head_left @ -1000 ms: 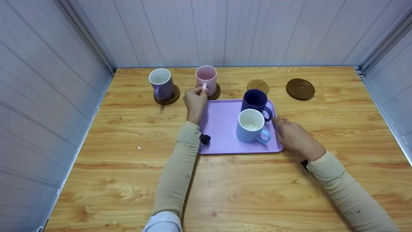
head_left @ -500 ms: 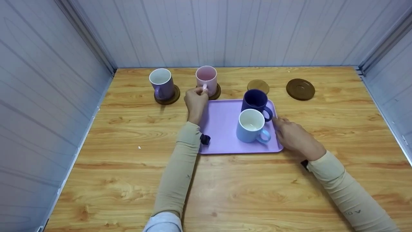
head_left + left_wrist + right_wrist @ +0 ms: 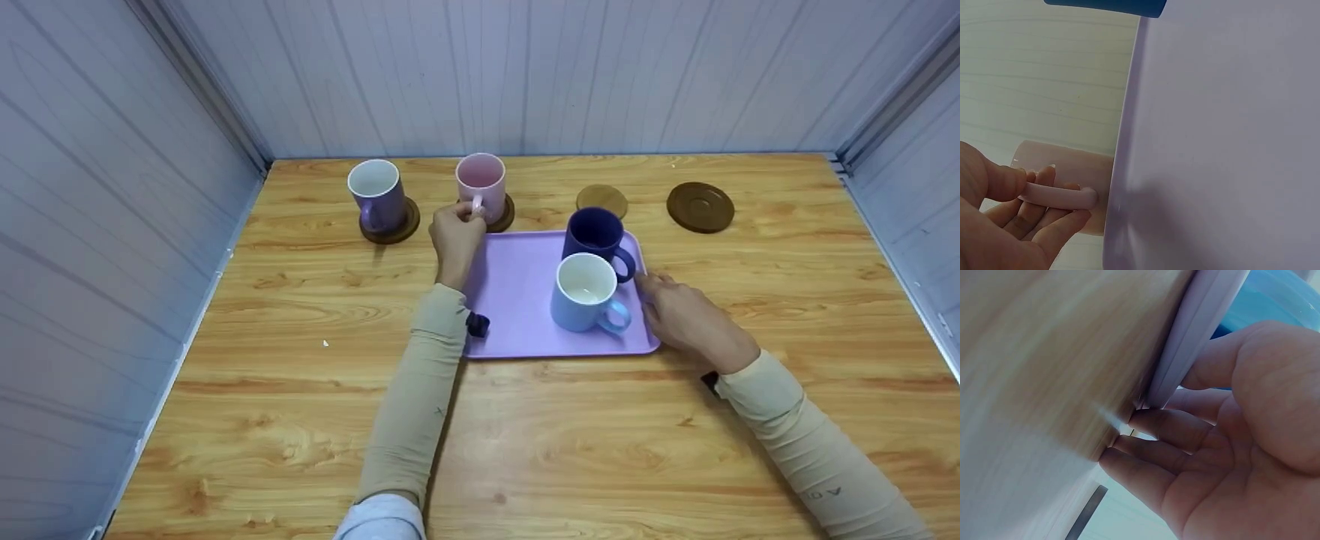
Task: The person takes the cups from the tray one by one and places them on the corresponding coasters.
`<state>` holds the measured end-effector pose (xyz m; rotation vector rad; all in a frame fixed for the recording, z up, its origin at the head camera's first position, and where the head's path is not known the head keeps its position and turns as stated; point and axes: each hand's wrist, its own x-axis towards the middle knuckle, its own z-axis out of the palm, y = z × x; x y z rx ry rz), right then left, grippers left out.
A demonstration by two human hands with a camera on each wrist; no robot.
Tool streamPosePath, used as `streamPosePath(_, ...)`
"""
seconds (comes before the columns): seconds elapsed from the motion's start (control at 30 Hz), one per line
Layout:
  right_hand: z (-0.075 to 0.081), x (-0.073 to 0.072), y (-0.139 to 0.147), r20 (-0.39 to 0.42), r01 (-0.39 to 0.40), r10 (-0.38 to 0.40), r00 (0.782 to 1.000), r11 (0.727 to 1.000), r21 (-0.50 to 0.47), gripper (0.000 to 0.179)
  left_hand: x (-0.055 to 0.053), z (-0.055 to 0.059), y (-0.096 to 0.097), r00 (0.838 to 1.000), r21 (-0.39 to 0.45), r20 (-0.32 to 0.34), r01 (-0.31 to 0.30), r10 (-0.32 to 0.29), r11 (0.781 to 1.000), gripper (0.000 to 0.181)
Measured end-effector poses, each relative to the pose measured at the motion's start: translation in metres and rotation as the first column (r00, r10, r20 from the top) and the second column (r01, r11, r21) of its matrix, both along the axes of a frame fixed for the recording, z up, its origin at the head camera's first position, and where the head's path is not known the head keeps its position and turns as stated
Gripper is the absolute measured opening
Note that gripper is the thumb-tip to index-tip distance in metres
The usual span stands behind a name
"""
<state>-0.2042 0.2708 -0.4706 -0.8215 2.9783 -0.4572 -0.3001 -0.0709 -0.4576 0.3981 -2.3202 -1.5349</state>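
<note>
My left hand (image 3: 457,241) pinches the handle of a pink mug (image 3: 491,196), which stands upright over a dark round coaster (image 3: 508,216) at the back. In the left wrist view, thumb and fingers close on the handle (image 3: 1053,197) beside the tray's edge. On the lilac tray (image 3: 514,300) stand a navy mug (image 3: 583,236) and, in front of it, a light blue mug (image 3: 574,309). My right hand (image 3: 684,316) grips the tray's right rim, thumb at the rim (image 3: 1196,332) and the other fingertips low by the table.
A purple mug (image 3: 386,206) with white inside stands on a dark coaster (image 3: 409,223) at the back left. Behind the tray lies a light wooden coaster (image 3: 602,199), with a brown coaster (image 3: 700,208) farther right. Panel walls (image 3: 487,75) enclose the wooden table (image 3: 570,450).
</note>
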Motion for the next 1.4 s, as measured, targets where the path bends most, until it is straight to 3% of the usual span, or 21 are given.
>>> streamPosePath(0.43, 0.0, 0.0, 0.0, 0.012, 0.006, -0.006, 1.0, 1.0, 0.01, 0.045, 0.003, 0.0, 0.0, 1.0, 0.051, 0.021, 0.0, -0.001, 0.999, 0.012)
streamPosePath(0.63, 0.0, 0.0, 0.001, 0.023, 0.013, -0.013, 1.0, 1.0, 0.016, 0.045, 0.003, 0.002, -0.002, 0.999, 0.028, 0.052, 0.012, -0.014, 1.0, 0.019)
streamPosePath(0.83, 0.001, 0.001, 0.001, 0.015, 0.012, -0.012, 1.0, 1.0, 0.018, 0.045, 0.004, 0.002, -0.004, 0.999, -0.009, 0.035, 0.007, -0.007, 1.0, 0.028)
streamPosePath(1.13, 0.002, 0.001, 0.0, 0.008, 0.008, -0.008, 1.0, 1.0, 0.011, 0.044, 0.008, 0.012, -0.01, 1.0, 0.039, -0.016, -0.013, 0.013, 0.999, 0.029)
streamPosePath(1.4, 0.003, 0.0, -0.001, 0.014, 0.01, -0.01, 1.0, 1.0, 0.013, 0.044, 0.009, 0.025, -0.011, 0.999, 0.026, 0.011, -0.049, 0.048, 0.998, 0.033)
